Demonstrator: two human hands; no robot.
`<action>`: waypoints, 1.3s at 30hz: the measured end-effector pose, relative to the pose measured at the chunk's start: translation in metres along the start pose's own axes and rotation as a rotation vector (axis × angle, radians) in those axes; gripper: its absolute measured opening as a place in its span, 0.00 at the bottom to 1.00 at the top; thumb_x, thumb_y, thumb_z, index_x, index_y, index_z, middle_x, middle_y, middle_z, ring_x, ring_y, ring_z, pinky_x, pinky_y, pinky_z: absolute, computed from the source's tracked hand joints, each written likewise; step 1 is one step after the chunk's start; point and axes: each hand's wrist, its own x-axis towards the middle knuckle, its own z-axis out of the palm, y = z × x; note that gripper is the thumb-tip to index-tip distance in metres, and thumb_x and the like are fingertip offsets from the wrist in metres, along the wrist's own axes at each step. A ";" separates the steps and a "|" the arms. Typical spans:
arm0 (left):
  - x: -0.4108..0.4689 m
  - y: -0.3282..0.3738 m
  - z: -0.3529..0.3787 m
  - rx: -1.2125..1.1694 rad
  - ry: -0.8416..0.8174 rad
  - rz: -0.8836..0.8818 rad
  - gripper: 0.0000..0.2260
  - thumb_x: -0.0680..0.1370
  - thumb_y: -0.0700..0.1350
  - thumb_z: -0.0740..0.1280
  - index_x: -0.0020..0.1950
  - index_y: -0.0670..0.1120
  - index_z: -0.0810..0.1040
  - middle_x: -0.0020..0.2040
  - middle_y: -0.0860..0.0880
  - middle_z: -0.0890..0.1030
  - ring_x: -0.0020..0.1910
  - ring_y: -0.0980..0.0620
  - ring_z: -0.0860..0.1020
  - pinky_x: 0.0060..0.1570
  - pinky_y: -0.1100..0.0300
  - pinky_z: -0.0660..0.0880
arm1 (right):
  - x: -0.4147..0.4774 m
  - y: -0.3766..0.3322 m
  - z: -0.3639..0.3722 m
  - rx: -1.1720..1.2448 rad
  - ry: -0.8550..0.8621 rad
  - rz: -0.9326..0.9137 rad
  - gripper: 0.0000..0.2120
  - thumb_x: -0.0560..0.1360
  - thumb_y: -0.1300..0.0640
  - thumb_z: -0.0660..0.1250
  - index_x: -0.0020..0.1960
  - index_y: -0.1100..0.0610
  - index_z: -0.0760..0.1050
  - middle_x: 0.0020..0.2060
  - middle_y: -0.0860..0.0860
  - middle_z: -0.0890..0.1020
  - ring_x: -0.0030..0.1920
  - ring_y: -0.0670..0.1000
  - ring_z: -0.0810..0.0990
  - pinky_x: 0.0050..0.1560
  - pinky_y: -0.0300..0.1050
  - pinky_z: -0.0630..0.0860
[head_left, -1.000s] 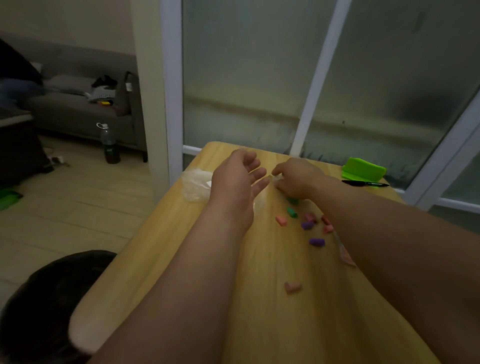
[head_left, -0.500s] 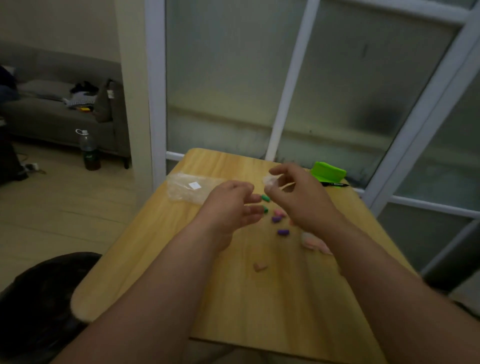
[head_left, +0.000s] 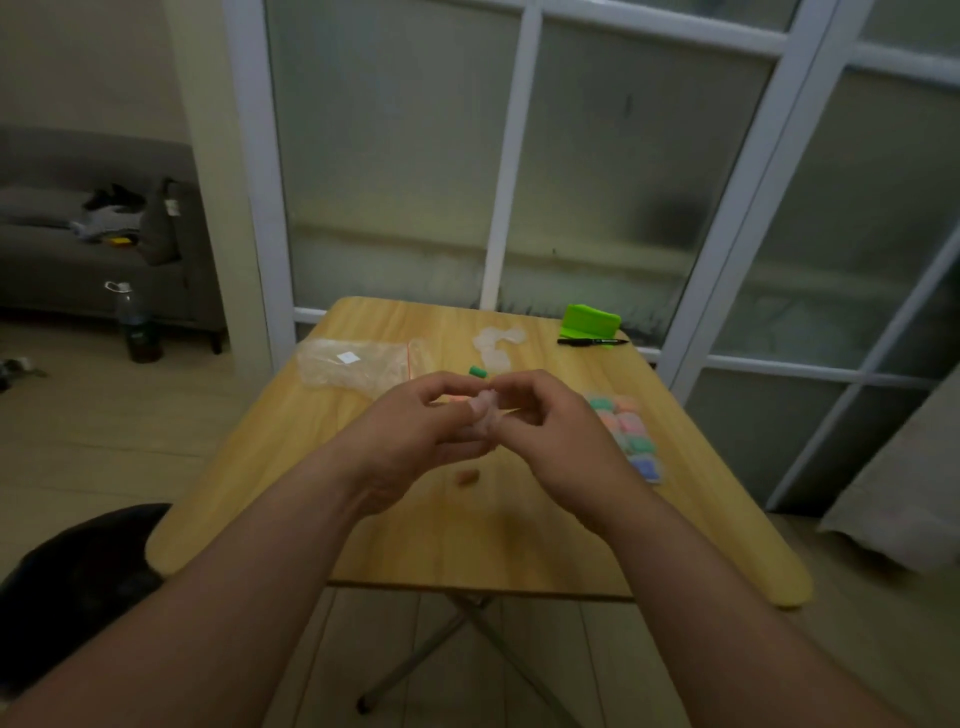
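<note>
Now left hand (head_left: 415, 434) and right hand (head_left: 553, 434) together pinch a pale lump (head_left: 483, 411).
Mostly hidden in their grip; earlier only the right hand held it.

Bag (head_left: 353, 364) on table (head_left: 467, 545) left, pen (head_left: 592, 341) far right before box (head_left: 592, 321), pack (head_left: 631, 439) near right.

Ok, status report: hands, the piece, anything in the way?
Left hand and right hand both pinching the small pale piece above the table. Orange piece lies below, apart. Nothing blocking.
</note>
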 end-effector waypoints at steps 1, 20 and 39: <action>-0.002 0.000 0.001 0.017 0.002 0.008 0.11 0.82 0.41 0.70 0.64 0.43 0.82 0.56 0.40 0.86 0.56 0.44 0.86 0.56 0.54 0.83 | 0.000 -0.001 0.001 0.049 0.018 0.065 0.09 0.80 0.51 0.73 0.59 0.47 0.81 0.52 0.45 0.86 0.55 0.46 0.84 0.54 0.46 0.83; 0.008 -0.005 0.006 -0.084 0.009 -0.091 0.13 0.84 0.44 0.68 0.66 0.40 0.79 0.55 0.39 0.87 0.53 0.43 0.87 0.49 0.54 0.84 | 0.005 0.001 -0.003 0.016 0.068 -0.105 0.11 0.80 0.62 0.71 0.60 0.51 0.80 0.53 0.45 0.84 0.52 0.43 0.82 0.50 0.36 0.80; 0.004 -0.002 0.013 0.158 -0.045 0.016 0.15 0.81 0.43 0.72 0.68 0.45 0.79 0.53 0.40 0.87 0.53 0.46 0.87 0.53 0.55 0.84 | 0.002 0.006 -0.014 0.282 0.039 0.235 0.07 0.79 0.51 0.73 0.56 0.52 0.84 0.53 0.52 0.89 0.58 0.53 0.86 0.54 0.49 0.76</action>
